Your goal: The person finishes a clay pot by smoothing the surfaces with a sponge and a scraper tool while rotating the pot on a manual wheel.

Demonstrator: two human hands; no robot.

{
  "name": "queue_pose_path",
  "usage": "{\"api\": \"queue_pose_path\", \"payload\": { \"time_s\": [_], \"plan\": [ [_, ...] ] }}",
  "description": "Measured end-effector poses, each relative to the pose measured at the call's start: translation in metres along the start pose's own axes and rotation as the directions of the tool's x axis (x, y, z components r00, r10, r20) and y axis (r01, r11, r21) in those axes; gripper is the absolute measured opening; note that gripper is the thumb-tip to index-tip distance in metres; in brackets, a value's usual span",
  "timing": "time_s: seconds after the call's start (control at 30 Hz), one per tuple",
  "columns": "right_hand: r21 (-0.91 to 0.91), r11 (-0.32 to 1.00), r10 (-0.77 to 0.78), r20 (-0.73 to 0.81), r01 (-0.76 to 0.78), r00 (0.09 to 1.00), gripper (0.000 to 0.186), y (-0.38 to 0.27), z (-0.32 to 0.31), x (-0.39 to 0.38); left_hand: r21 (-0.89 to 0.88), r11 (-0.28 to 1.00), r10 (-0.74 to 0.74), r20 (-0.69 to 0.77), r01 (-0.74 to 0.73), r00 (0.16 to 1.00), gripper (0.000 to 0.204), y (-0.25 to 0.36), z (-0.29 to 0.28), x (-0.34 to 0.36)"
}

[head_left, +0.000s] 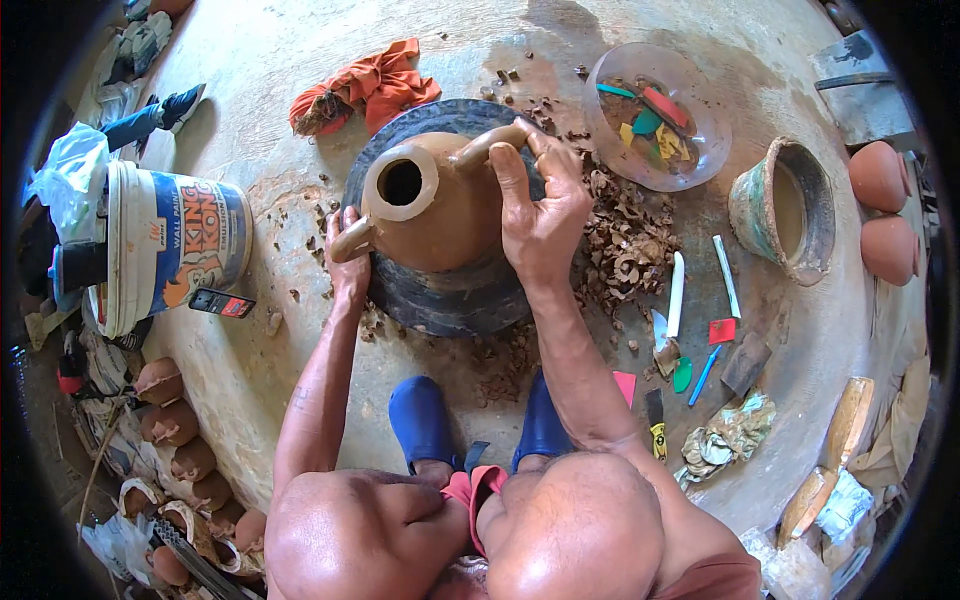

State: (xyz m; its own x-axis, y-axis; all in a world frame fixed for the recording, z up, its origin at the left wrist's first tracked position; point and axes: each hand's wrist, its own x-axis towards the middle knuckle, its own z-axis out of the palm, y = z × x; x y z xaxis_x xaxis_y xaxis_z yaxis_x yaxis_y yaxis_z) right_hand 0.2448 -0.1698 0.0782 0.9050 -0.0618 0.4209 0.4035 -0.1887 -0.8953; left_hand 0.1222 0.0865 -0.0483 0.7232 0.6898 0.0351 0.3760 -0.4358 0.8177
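Note:
A brown clay pot (440,235) with a round open mouth stands on a dark round turntable (450,310) between my feet. At its left side my left hand (347,262) is closed around the short clay spout (352,240); some fingers are hidden behind it. My right hand (545,205) has its fingers curled over the outer end of the clay handle (487,147), thumb raised beside it. That handle reaches from near the neck toward the upper right, and the fingers cover its far end.
Clay shavings (625,235) lie right of the turntable. Beyond them are a clear basin (655,165) of coloured scrapers and a crusted water pot (785,205). Hand tools (676,295) lie at right. A paint bucket (190,240), phone (222,303) and orange cloth (385,85) surround the left side.

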Motion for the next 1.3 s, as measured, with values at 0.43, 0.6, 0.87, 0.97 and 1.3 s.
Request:
{"api": "queue_pose_path", "payload": {
  "time_s": [0.43,0.6,0.87,0.97,1.3],
  "plan": [
    [0.033,0.987,0.153,0.052,-0.155,0.987,0.024,0.011,-0.015,0.001,0.048,0.999,0.002,0.072,-0.005,0.997,0.048,0.003,-0.003,0.000],
    [0.108,0.993,-0.077,0.202,0.056,0.976,0.034,0.020,-0.018,0.036,0.054,0.997,0.057,0.026,-0.058,0.998,0.047,-0.010,-0.003,0.006],
    [-0.179,0.768,-0.474,0.487,0.615,0.734,0.037,0.002,-0.035,0.064,0.024,1.000,-0.014,0.014,0.014,1.000,0.052,-0.013,-0.006,0.006],
    [0.199,0.966,0.063,0.440,-0.165,0.896,0.027,0.029,-0.032,0.042,0.012,0.999,-0.037,0.026,0.037,0.999,0.051,-0.009,0.000,0.007],
    [0.340,0.859,0.232,0.410,-0.384,0.882,0.031,0.044,-0.016,-0.004,0.088,0.994,-0.074,0.025,0.072,0.997,0.047,-0.013,-0.003,0.011]
  ]
}}
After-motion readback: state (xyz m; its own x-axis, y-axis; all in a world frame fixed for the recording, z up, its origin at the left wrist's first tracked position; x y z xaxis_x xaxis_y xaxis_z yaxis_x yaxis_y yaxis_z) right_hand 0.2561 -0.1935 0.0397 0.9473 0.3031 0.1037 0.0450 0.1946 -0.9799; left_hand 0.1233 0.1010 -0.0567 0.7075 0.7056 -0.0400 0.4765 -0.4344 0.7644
